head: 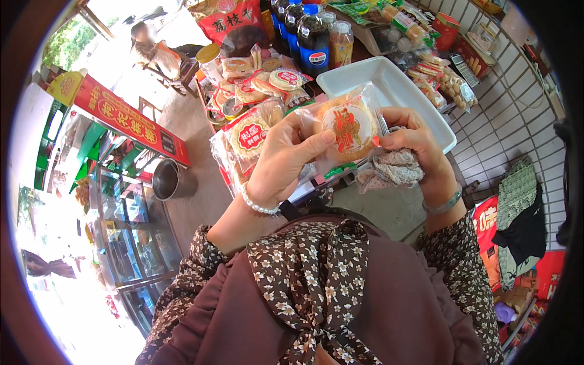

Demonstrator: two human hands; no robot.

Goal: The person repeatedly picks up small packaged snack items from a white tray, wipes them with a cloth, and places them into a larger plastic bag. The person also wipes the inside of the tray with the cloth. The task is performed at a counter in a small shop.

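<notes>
Between both hands, in front of my chest, is a round cracker in a clear printed plastic wrapper (347,130). My left hand (292,157) pinches the wrapper's left side, its thumb on the front face. My right hand (417,143) grips the right edge by the crimped seal and also holds a crumpled greyish cloth (396,168), which hangs below the fingers. Just beyond the left hand lies a pack of round crackers with a red and white label (248,138). Behind the held wrapper stands a white plastic tray (392,86).
Wrapped crackers (264,86) are heaped on the table, with cola bottles (313,39) and a red snack bag (230,27) behind. More packets (431,80) lie right of the tray. A metal bucket (171,180) stands on the floor at left; a person (157,54) sits far left.
</notes>
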